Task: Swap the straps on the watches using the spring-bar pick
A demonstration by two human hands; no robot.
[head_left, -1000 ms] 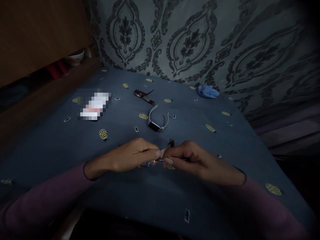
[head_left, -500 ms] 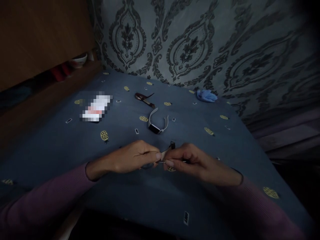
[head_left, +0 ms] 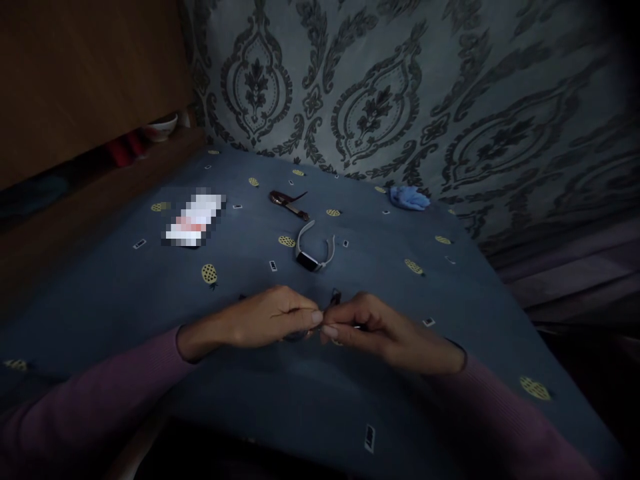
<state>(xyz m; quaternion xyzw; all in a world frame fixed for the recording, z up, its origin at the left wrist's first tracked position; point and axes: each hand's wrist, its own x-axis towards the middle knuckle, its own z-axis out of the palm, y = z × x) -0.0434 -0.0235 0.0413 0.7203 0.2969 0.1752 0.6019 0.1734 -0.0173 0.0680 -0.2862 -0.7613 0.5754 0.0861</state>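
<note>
My left hand [head_left: 273,317] pinches a small dark watch [head_left: 299,335], mostly hidden under its fingers. Close against it, my right hand [head_left: 373,330] has thumb and finger pinched at the watch's strap [head_left: 334,297]; a thin, light-coloured tool shows between its fingers, too small to identify. The fingertips of both hands nearly touch. Beyond the hands lies a smartwatch [head_left: 307,261] with a pale strap curved open. Farther back rests a brown-strapped watch [head_left: 290,203].
A blurred-out phone-like object [head_left: 195,220] lies on the blue patterned tablecloth [head_left: 240,400] at the left. A crumpled blue cloth [head_left: 410,197] sits at the back right near the wall. A bowl [head_left: 161,128] stands on the left shelf.
My right hand has moved slightly left, closer to my left hand, and the strap end between them has tilted and shifted left. The view has shifted a little.
</note>
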